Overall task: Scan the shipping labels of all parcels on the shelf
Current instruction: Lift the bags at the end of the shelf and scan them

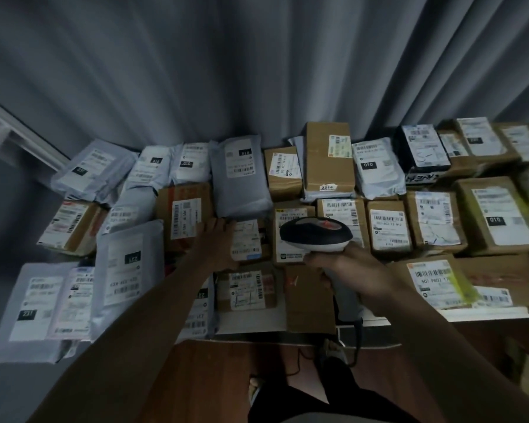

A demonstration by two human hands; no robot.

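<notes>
Two bare hands work over the white shelf [257, 326], whose front edge is nearest us, above a brown wooden floor [214, 377]. Our right hand [353, 270] is closed around the grey grip of a black-and-white handheld barcode scanner [316, 233], its head hanging over the brown cardboard boxes at the shelf's middle. Our left hand [219, 239] lies open, fingers spread flat, touching a small brown box with a white shipping label [246, 241] and the edge of a taller brown box with a barcode label [185, 215].

Along the front edge sit grey plastic mailer bags [34, 306] at the left corner, a labelled brown carton [246, 290] in the middle, and a plain brown box [309, 297] beside it. Further back, a large grey mailer marked 010 [240, 178] overlaps its neighbours, and an upright brown box tagged 2214 [329, 157] stands near the back edge. Behind everything hangs a grey pleated curtain [257, 62].
</notes>
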